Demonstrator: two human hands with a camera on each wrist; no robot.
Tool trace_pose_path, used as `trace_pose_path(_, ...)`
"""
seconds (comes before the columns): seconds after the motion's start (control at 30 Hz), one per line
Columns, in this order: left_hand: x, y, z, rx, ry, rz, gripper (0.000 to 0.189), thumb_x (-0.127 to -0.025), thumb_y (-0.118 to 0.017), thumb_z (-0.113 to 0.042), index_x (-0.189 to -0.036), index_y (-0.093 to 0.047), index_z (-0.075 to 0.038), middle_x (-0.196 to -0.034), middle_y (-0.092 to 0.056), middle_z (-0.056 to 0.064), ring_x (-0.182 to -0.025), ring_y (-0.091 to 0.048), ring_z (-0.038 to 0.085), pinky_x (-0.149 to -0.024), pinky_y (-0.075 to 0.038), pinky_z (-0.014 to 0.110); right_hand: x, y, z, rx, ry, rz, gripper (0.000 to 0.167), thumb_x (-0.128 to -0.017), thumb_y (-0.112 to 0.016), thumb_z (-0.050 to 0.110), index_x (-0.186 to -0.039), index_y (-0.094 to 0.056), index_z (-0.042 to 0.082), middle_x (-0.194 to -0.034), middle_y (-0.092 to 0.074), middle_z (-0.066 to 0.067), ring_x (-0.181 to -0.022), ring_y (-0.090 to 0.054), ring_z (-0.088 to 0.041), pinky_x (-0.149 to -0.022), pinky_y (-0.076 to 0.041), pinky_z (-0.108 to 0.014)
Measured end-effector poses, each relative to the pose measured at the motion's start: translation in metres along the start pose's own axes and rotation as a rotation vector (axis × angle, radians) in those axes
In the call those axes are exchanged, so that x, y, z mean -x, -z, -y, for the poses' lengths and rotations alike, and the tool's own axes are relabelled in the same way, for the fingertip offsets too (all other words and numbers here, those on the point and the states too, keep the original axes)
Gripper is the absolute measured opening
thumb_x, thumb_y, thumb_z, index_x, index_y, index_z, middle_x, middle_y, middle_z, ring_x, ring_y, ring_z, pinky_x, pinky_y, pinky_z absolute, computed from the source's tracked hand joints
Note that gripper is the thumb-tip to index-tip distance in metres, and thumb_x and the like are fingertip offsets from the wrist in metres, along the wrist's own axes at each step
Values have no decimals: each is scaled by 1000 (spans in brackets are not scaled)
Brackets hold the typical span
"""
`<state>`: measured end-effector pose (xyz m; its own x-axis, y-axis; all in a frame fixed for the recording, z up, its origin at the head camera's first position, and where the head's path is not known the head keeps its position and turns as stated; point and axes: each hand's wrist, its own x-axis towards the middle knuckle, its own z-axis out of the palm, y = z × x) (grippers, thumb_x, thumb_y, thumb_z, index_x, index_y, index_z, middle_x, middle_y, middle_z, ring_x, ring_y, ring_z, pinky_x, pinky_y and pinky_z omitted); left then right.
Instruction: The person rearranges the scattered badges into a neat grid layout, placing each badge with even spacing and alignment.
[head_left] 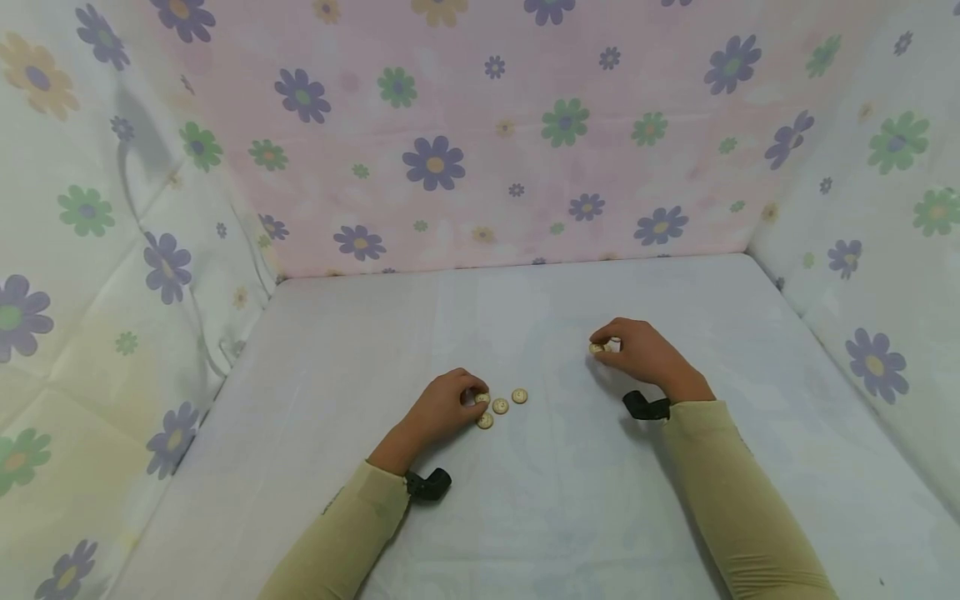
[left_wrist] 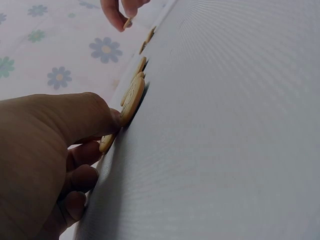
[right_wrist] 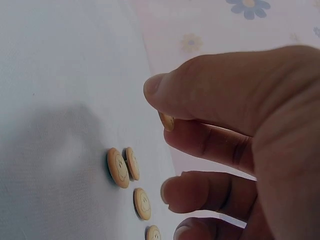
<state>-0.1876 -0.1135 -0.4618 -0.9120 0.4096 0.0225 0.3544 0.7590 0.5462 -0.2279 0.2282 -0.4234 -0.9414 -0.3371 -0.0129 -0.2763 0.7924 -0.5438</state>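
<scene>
My left hand point(head_left: 444, 406) pinches a small round tan disc point(left_wrist: 107, 142) at the table surface, between thumb and fingers. Right beside the thumb lies another disc point(head_left: 485, 421), with a faint line drawing on its face. Two more discs, a nearer one point(head_left: 500, 406) and a farther one point(head_left: 520, 396), lie to the right of that hand. Farther right and back, my right hand point(head_left: 643, 354) holds a similar disc point(right_wrist: 166, 121) between thumb and index finger, raised above the table. Several discs point(right_wrist: 118, 167) lie below and beside it, mostly hidden by the hand in the head view.
The white-covered table point(head_left: 555, 500) spreads around both hands. Flowered cloth point(head_left: 480, 142) rises along the table's back, left and right edges. Black cameras are strapped at the left wrist point(head_left: 429, 485) and the right wrist point(head_left: 645, 406).
</scene>
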Motion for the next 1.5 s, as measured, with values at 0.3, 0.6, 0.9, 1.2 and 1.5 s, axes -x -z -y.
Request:
trace_pose_path(0.3,1,1,-2,2,-1,-6,18,-86,-71,-22,-102,-72,-13,-93,-61,-3,-76,-49,9,-68,-42,26,1,3,-7,5,-25,-11,32,-91,-67,26,-120,-68,11,-113,-66,-6,-100,-59,-24,-83,-46,-42)
trace_pose_path(0.6,1,1,-1,-1,-6,-6,18,-87,-71,-23,-102,-72,-14,-94,-62,-3,-76,-49,9,-69,-43,26,0,4,-14,12,-74,-12,36,-91,-67,33,-119,-68,10,-113,-64,-11,-106,-58,-30,-89,-44,-49)
trace_pose_path(0.9,0,-1,1,-11,-11,-12,18,-87,-72,-23,-102,-72,-14,-94,-61,-3,-76,-49,9,-68,-42,26,0,5,-22,32,-123,-5,38,-92,-65,35,-120,-67,9,-117,-64,-13,-116,-54,-34,-99,-40,-55)
trace_pose_path(1.2,0,-1,2,-13,-14,-9,18,-87,-71,-23,-103,-72,-14,-93,-61,-3,-76,-49,9,-68,-42,25,1,5,-27,27,-149,0,37,-93,-63,32,-121,-66,8,-119,-64,-14,-117,-53,-34,-99,-40,-56)
trace_pose_path(1.5,0,-1,0,-8,-7,-8,18,-87,-71,-23,-102,-72,-14,-92,-60,-3,-75,-48,9,-68,-42,26,0,4,-30,22,-210,0,35,-93,-63,28,-122,-66,9,-124,-63,-14,-120,-52,-34,-100,-40,-56)
